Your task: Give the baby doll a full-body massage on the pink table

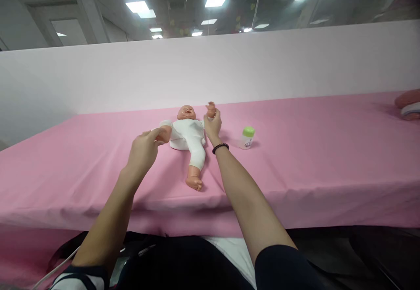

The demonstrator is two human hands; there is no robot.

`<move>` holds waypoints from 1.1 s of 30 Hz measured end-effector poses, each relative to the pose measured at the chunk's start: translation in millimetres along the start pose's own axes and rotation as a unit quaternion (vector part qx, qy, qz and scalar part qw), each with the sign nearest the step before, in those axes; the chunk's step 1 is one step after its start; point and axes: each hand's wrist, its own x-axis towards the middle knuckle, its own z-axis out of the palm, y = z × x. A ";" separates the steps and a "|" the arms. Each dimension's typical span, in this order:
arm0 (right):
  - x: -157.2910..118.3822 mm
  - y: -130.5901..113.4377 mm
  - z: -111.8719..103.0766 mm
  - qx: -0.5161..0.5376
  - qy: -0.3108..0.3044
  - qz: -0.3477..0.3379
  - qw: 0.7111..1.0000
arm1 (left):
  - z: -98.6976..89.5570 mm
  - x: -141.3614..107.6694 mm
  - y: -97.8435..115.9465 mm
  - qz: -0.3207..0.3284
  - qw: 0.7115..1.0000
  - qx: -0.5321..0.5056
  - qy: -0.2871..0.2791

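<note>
A baby doll point(188, 131) with a white cloth body lies on its back on the pink-covered table point(311, 150), its head toward the wall. One of its legs points toward the table's front edge. At the doll's left side in the picture, my left hand point(143, 150) is closed on a skin-coloured limb of the doll. My right hand point(213, 124) grips the doll's raised arm on the other side, and the small doll hand shows above my fingers. A small clear bottle point(246, 141) with a green cap stands to the right of my right wrist.
A low white wall point(210, 71) runs behind the table, with glass above it. At the far right edge lies part of another skin-coloured object point(408, 99) with a white band. The table's front edge is close to my body.
</note>
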 end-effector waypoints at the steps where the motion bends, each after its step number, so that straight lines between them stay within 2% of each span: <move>1: -2.7 -2.2 3.7 0.009 -0.024 -0.039 0.999 | 9.8 14.1 -0.5 0.003 1.000 -0.005 -0.012; 4: -7.3 -0.6 9.8 0.008 -0.103 -0.135 0.985 | 43.7 41.1 -4.7 0.041 0.996 -0.036 -0.077; 6: -8.2 3.4 10.7 -0.019 -0.180 -0.186 0.966 | 61.2 45.3 -7.1 0.067 0.989 -0.061 -0.113; 8: -7.8 6.0 11.2 -0.029 -0.232 -0.200 0.952 | 68.4 41.1 -7.1 0.065 0.988 -0.085 -0.110; 10: -5.4 6.8 12.0 0.002 -0.212 -0.173 0.962 | 65.1 32.1 -5.4 0.029 0.988 -0.138 -0.063; 12: 0.2 7.8 12.1 0.064 -0.136 -0.118 0.982 | 55.8 21.5 -4.4 -0.035 0.971 -0.237 0.008; 14: 8.1 11.6 9.2 0.122 -0.036 -0.039 0.991 | 45.9 10.6 -5.9 -0.119 0.920 -0.366 0.080; 15: 12.0 15.0 6.3 0.144 0.014 0.009 0.989 | 42.0 5.2 -7.4 -0.165 0.879 -0.433 0.111; 17: 17.6 24.5 -2.3 0.171 0.096 0.124 0.973 | 36.9 -5.5 -10.0 -0.263 0.778 -0.550 0.154; 19: 19.3 35.1 -11.9 0.180 0.143 0.243 0.942 | 34.3 -15.3 -9.8 -0.361 0.671 -0.626 0.165; 20: 19.1 39.7 -15.7 0.182 0.151 0.288 0.928 | 33.3 -19.3 -8.0 -0.401 0.628 -0.648 0.160; 21: 18.8 43.0 -18.4 0.183 0.156 0.318 0.917 | 32.1 -22.2 -5.3 -0.428 0.596 -0.662 0.154; 22: 18.8 44.9 -19.5 0.183 0.159 0.327 0.913 | 30.7 -23.5 -2.0 -0.440 0.577 -0.672 0.148; 24: 20.4 43.6 -17.0 0.183 0.162 0.296 0.923 | 27.9 -19.9 5.1 -0.420 0.573 -0.689 0.143; 27: 24.0 31.6 -5.9 0.174 0.145 0.176 0.958 | 29.4 2.0 10.7 -0.348 0.616 -0.694 0.135; 30: 20.5 17.4 4.4 0.141 0.043 -0.002 0.989 | 45.9 34.5 7.2 -0.300 0.679 -0.666 0.075; 33: 8.8 10.4 10.3 0.088 -0.099 -0.123 0.984 | 73.2 58.9 -0.8 -0.287 0.737 -0.612 -0.025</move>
